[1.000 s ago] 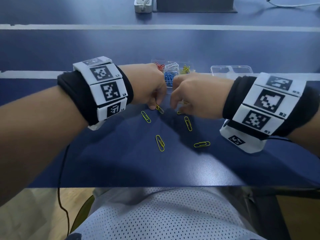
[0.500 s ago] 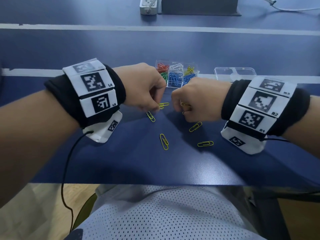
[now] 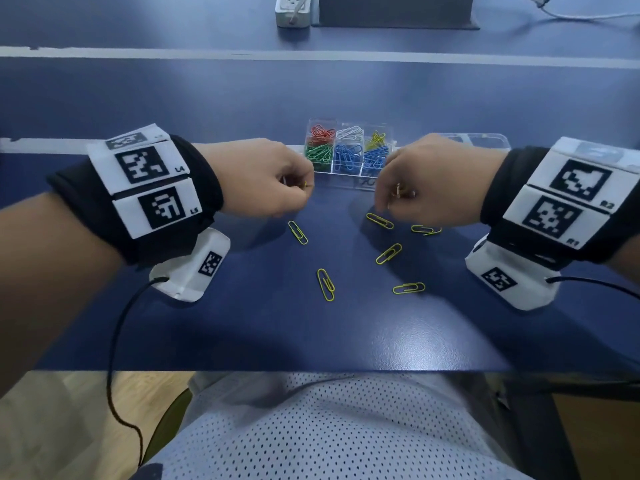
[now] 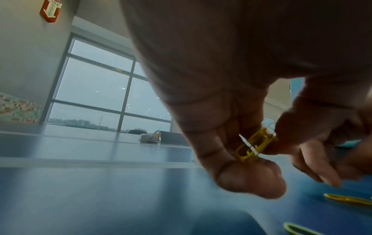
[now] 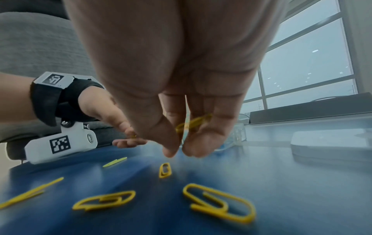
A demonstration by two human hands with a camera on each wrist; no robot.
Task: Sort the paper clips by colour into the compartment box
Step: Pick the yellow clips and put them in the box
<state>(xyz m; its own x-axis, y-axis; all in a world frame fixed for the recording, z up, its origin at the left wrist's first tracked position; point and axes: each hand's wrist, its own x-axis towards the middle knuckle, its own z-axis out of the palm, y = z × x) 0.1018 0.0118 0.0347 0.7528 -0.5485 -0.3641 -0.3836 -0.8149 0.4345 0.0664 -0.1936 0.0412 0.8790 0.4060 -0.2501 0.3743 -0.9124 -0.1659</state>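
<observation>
Yellow paper clips sit pinched in both curled hands, left and right.

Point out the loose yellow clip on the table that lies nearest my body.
The yellow clip lying lengthwise toward you, below and between both hands. The sideways clip to its right lies almost as near; the other four sit farther off, close under the hands.
</observation>
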